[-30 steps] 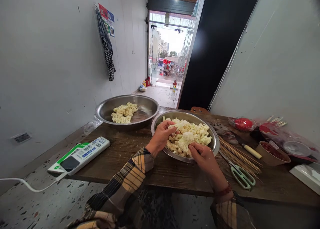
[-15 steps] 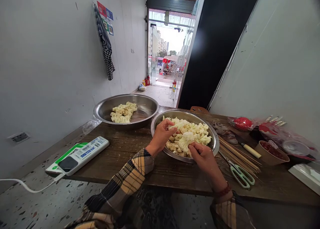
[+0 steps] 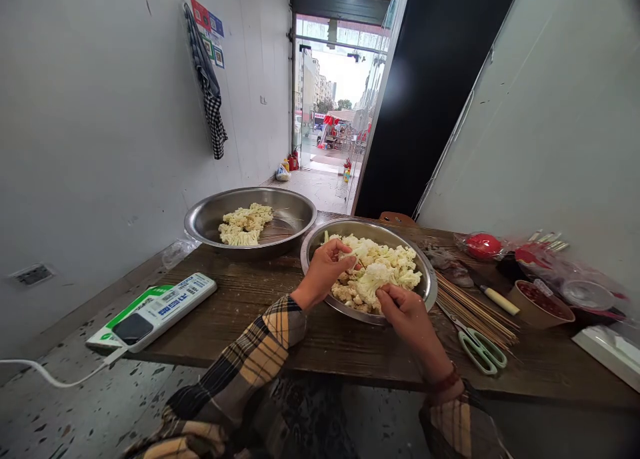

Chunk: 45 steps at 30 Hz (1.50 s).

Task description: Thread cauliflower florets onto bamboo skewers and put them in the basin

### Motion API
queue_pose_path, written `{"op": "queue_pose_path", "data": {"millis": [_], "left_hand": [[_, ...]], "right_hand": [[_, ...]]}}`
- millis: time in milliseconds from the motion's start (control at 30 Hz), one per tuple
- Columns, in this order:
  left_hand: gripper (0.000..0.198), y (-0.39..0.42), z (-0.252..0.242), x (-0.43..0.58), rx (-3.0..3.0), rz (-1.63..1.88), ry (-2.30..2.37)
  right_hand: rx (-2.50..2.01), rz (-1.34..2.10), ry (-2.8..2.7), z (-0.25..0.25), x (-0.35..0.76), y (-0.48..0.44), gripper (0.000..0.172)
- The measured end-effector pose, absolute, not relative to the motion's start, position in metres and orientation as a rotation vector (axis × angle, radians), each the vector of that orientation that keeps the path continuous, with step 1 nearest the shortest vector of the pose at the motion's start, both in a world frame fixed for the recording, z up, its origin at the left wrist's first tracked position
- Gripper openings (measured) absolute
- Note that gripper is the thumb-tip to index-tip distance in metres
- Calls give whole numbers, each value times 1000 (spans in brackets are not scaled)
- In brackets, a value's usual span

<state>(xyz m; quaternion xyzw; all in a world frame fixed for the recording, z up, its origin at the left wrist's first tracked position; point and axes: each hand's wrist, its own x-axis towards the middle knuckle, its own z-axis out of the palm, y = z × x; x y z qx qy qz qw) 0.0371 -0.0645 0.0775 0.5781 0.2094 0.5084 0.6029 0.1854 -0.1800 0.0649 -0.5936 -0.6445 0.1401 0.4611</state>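
Note:
A steel bowl (image 3: 429,280) heaped with loose cauliflower florets (image 3: 395,262) stands on the wooden table (image 3: 320,342) in front of me. My left hand (image 3: 324,270) reaches over the bowl's near left rim, its fingers closed on a cauliflower floret (image 3: 361,251). At the near rim my right hand (image 3: 407,312) pinches the stem end of another floret (image 3: 373,280). Whether a skewer is in that hand I cannot make out.
A second steel bowl (image 3: 295,209) with skewered cauliflower (image 3: 244,225) sits at the back left. A bundle of bamboo skewers (image 3: 473,309), green-handled scissors (image 3: 477,349), a paper cup (image 3: 540,304) and red plastic bags (image 3: 550,262) lie right. A box with a phone (image 3: 153,310) rests at the left edge.
Both hands stay at the near bowl with only slight finger movement on the florets. The view has shifted a little.

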Motion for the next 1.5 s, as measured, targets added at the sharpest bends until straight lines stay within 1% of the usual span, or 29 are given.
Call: {"op": "queue_pose_path", "data": {"millis": [233, 467, 567, 633, 700, 833, 900, 933, 1067, 1133, 1267, 1500], "left_hand": [[22, -64, 79, 38, 1345, 1135, 465], [17, -72, 82, 42, 1472, 1063, 442], [17, -76, 83, 43, 1551, 1036, 479], [19, -77, 83, 42, 1502, 1000, 449], [24, -77, 83, 42, 1369, 958, 413], [46, -72, 84, 42, 1072, 841, 378], [54, -71, 83, 43, 1043, 794, 388], [54, -70, 83, 43, 1058, 784, 396], [37, -73, 81, 46, 1204, 800, 411], [31, -73, 80, 47, 1247, 836, 445], [28, -72, 79, 49, 1189, 979, 536], [29, -69, 77, 50, 1135, 991, 519]], "right_hand": [[-1450, 380, -1575, 61, 187, -179, 35], [-1436, 402, -1523, 59, 187, -179, 37], [-1427, 427, -1473, 59, 187, -179, 37], [-1407, 456, -1456, 58, 188, -179, 38], [-1382, 497, -1444, 59, 188, -178, 39], [-1351, 571, -1426, 61, 190, -179, 41], [-1356, 584, -1442, 63, 189, -180, 42], [-1361, 582, -1454, 64, 189, -180, 42], [-1381, 546, -1490, 65, 188, -181, 42], [-1387, 534, -1514, 63, 187, -180, 40], [-1428, 502, -1527, 59, 185, -177, 29], [-1415, 314, -1561, 54, 185, -176, 29]]}}
